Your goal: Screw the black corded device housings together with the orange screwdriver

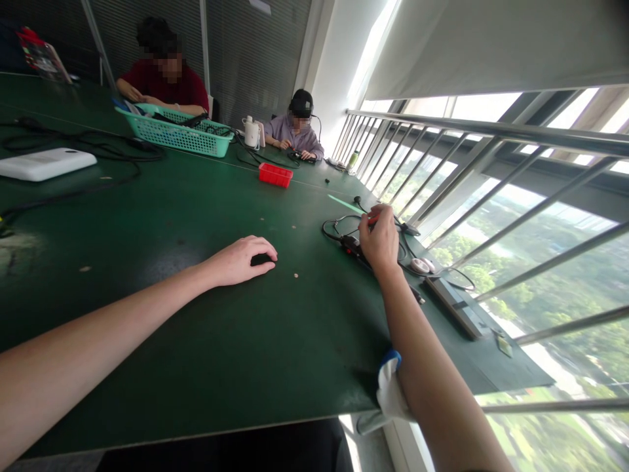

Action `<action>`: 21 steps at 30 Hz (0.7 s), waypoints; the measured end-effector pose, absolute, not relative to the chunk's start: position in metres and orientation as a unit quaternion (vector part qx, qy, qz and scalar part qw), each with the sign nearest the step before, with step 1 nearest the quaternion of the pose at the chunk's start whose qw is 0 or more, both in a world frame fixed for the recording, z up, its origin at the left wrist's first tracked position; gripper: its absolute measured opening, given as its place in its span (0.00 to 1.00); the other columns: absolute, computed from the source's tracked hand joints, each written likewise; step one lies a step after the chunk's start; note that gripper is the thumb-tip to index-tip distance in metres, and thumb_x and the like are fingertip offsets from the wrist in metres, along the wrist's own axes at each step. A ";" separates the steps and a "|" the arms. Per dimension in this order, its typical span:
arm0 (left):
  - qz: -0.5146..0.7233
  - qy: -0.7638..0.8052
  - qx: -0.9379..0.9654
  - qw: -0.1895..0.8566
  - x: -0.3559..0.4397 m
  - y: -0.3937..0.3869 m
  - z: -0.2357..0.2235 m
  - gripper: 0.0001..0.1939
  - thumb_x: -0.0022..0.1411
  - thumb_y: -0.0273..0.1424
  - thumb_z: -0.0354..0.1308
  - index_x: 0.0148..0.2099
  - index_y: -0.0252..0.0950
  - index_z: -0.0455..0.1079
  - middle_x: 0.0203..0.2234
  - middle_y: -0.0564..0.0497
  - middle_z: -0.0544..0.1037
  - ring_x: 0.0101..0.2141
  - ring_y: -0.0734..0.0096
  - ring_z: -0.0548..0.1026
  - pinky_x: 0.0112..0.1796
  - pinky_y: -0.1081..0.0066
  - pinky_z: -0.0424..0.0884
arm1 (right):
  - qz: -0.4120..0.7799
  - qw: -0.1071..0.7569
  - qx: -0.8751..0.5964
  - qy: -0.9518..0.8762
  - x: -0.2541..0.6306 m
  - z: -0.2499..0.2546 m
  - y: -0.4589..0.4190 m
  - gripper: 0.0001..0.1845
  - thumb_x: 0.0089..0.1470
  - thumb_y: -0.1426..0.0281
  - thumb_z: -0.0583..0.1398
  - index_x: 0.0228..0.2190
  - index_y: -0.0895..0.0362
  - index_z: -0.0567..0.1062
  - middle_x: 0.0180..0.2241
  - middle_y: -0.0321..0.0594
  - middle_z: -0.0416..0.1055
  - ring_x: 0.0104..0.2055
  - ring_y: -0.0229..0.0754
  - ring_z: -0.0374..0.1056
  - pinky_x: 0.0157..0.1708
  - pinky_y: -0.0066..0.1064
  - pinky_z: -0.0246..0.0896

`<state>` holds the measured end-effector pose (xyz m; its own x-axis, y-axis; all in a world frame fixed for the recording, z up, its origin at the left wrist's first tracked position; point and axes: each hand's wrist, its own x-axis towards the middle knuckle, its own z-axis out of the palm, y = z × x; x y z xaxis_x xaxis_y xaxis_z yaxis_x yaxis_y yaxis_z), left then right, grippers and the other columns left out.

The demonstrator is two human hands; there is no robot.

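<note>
The red piece (pixel 374 219) is near the worktop's (pixel 295 354) right edge. From the left: the left hand (pixel 246 260) curls its fingers around something dark (pixel 259 259), too shaded to tell; then a corded black device (pixel 350 245), just left of the right hand (pixel 382 239), whose fingers pinch the red piece, long axis unclear.

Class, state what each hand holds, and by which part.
The right hand grips a red object; which part is unclear. Whether the left hand holds anything cannot be told.
</note>
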<state>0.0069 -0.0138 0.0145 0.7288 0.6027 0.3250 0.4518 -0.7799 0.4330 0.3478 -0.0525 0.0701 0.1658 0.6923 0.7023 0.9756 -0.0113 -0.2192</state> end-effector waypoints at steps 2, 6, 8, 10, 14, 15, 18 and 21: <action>0.228 0.289 0.915 0.165 0.007 -0.014 0.014 0.17 0.69 0.47 0.53 0.49 0.43 0.76 0.51 0.49 0.78 0.53 0.57 0.73 0.56 0.58 0.66 | -0.199 0.346 -0.677 -0.619 0.348 0.068 -0.051 0.19 0.64 0.68 0.47 0.55 0.56 0.58 0.48 0.50 0.68 0.46 0.48 0.69 0.45 0.37 0.64; 0.232 0.287 0.915 0.161 0.006 -0.013 0.013 0.17 0.70 0.47 0.54 0.48 0.43 0.76 0.50 0.49 0.78 0.53 0.58 0.73 0.56 0.58 0.66 | -0.212 0.350 -0.644 -0.646 0.346 0.069 -0.052 0.18 0.61 0.71 0.47 0.53 0.57 0.60 0.47 0.50 0.68 0.49 0.48 0.67 0.51 0.39 0.63; 0.230 0.287 0.916 0.161 0.006 -0.013 0.013 0.17 0.70 0.47 0.53 0.49 0.43 0.76 0.50 0.49 0.78 0.53 0.58 0.73 0.56 0.58 0.66 | -0.223 0.362 -0.634 -0.645 0.346 0.074 -0.055 0.18 0.62 0.72 0.45 0.53 0.57 0.60 0.47 0.50 0.68 0.49 0.46 0.68 0.51 0.38 0.63; 0.227 0.289 0.916 0.163 0.006 -0.014 0.014 0.17 0.70 0.46 0.53 0.49 0.43 0.76 0.51 0.49 0.78 0.53 0.57 0.73 0.56 0.58 0.66 | -0.240 0.352 -0.658 -0.621 0.348 0.080 -0.060 0.17 0.63 0.70 0.45 0.52 0.57 0.62 0.48 0.51 0.68 0.48 0.47 0.68 0.48 0.38 0.64; 0.224 0.292 0.914 0.168 0.006 -0.015 0.015 0.18 0.70 0.47 0.53 0.49 0.43 0.76 0.51 0.49 0.78 0.53 0.57 0.73 0.56 0.57 0.67 | -0.183 0.186 -0.767 -0.587 0.360 0.084 -0.067 0.21 0.60 0.53 0.55 0.45 0.55 0.71 0.45 0.51 0.73 0.45 0.54 0.71 0.40 0.40 0.64; 0.225 0.292 0.914 0.167 0.006 -0.015 0.015 0.18 0.70 0.47 0.53 0.49 0.43 0.76 0.51 0.49 0.78 0.53 0.57 0.73 0.56 0.57 0.67 | -0.153 0.134 -0.783 -0.588 0.364 0.082 -0.067 0.25 0.56 0.48 0.58 0.44 0.56 0.72 0.44 0.51 0.74 0.45 0.55 0.71 0.39 0.40 0.64; 0.228 0.289 0.915 0.164 0.006 -0.014 0.014 0.18 0.70 0.47 0.52 0.49 0.43 0.76 0.51 0.49 0.78 0.53 0.58 0.73 0.56 0.58 0.67 | -0.088 0.026 -0.800 -0.593 0.377 0.071 -0.062 0.28 0.50 0.46 0.63 0.42 0.56 0.76 0.43 0.51 0.76 0.45 0.55 0.73 0.38 0.38 0.64; 0.228 0.286 0.916 0.166 0.006 -0.014 0.014 0.17 0.70 0.46 0.53 0.49 0.43 0.76 0.51 0.49 0.78 0.53 0.58 0.73 0.56 0.58 0.67 | -0.075 0.001 -0.803 -0.591 0.384 0.063 -0.056 0.26 0.49 0.48 0.64 0.42 0.54 0.78 0.42 0.49 0.77 0.44 0.54 0.74 0.37 0.37 0.65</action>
<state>0.0060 -0.0141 0.0137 0.7320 0.5997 0.3232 0.4485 -0.7814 0.4339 0.3844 -0.0556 0.0625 0.2895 0.9495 0.1210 0.9497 -0.3007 0.0870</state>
